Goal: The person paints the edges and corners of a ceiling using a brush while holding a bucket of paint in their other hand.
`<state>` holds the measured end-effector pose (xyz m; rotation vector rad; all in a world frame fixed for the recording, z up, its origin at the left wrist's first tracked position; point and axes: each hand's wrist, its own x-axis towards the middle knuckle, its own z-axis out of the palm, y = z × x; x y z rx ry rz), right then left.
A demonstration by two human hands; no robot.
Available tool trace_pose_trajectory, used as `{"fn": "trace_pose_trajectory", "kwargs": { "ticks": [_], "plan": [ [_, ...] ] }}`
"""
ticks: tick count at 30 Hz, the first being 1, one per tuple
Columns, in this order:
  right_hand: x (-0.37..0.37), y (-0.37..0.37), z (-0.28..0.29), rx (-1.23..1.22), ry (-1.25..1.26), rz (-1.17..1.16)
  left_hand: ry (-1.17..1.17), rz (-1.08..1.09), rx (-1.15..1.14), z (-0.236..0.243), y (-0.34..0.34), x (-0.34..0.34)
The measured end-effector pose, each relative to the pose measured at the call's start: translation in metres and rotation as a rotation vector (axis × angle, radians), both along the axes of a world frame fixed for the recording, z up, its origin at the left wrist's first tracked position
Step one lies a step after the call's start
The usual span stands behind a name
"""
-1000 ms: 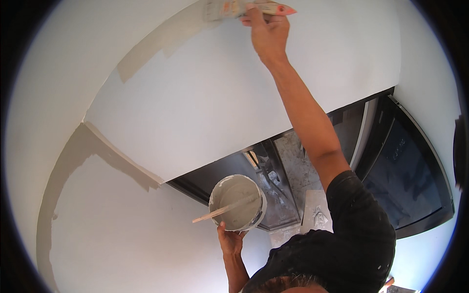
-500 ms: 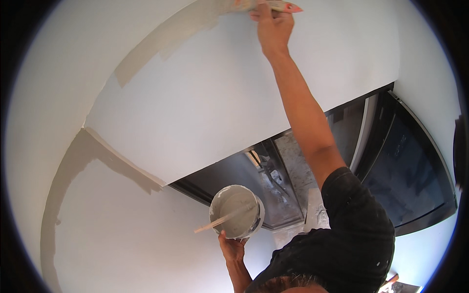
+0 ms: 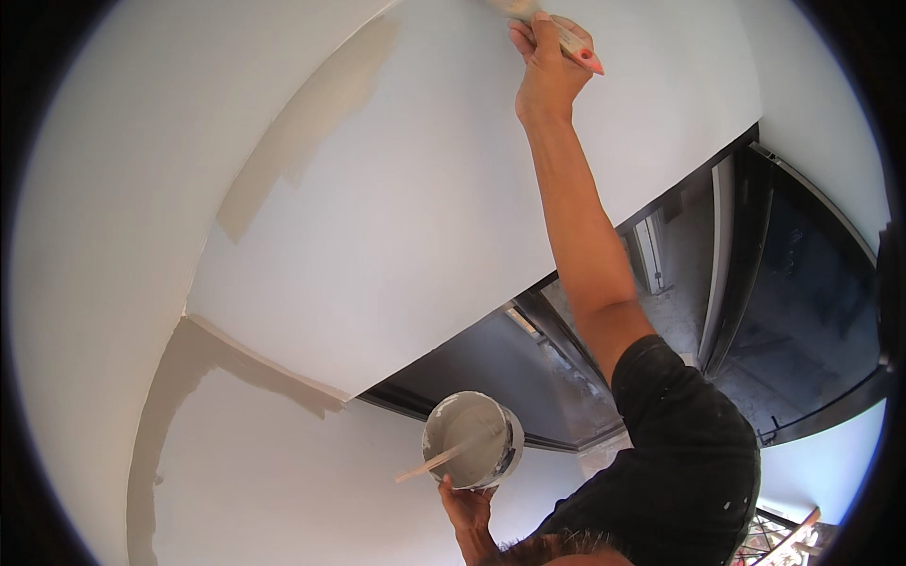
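Observation:
My right hand (image 3: 549, 80) is raised high, its fingers closed around the handle of a paintbrush (image 3: 578, 49) with a red tip. The brush head reaches the top edge of the view, so its contact with the wall cannot be made out. Lower down, my left hand (image 3: 467, 509) supports a small round bucket (image 3: 515, 445) from beneath and the side. Grey-beige paint (image 3: 483, 453) fills part of it, and a wooden stick (image 3: 425, 469) leans out over the rim. A beige painted band (image 3: 293, 141) runs along the upper edge of the white wall (image 3: 406, 208).
Another beige band (image 3: 156, 424) follows the edges of the neighbouring wall (image 3: 255, 472) at lower left. Below my raised arm is a dark-framed opening (image 3: 481, 344) with glass. A dark panel (image 3: 802, 302) stands at right. Some wooden pieces (image 3: 793, 542) show at lower right.
The view has shifted, so walls and bands sit lower in it. My right hand with the paintbrush is farther right of the upper band. The bucket stays in my left hand.

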<state>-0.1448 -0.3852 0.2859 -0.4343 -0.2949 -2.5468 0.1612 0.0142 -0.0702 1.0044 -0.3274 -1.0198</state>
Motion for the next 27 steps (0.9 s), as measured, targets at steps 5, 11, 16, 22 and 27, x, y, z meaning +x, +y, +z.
{"fn": "trace_pose_trajectory", "kwargs": {
  "ticks": [5,11,16,22,27],
  "plan": [
    [-0.001,-0.015,0.006,-0.014,-0.059,0.038,0.008,-0.001,-0.027,0.002,0.002,-0.004],
    [0.0,-0.023,0.013,-0.009,-0.07,0.038,0.054,0.037,-0.047,-0.009,0.005,0.003],
    [0.001,-0.023,0.017,0.016,-0.039,-0.015,0.09,0.073,-0.051,-0.012,0.006,0.003],
    [-0.001,-0.023,0.017,0.075,0.106,-0.203,0.093,0.085,-0.057,-0.014,0.006,0.004],
    [-0.008,-0.021,0.021,0.083,0.14,-0.237,0.09,0.053,-0.059,-0.011,0.004,0.004]
  ]
}}
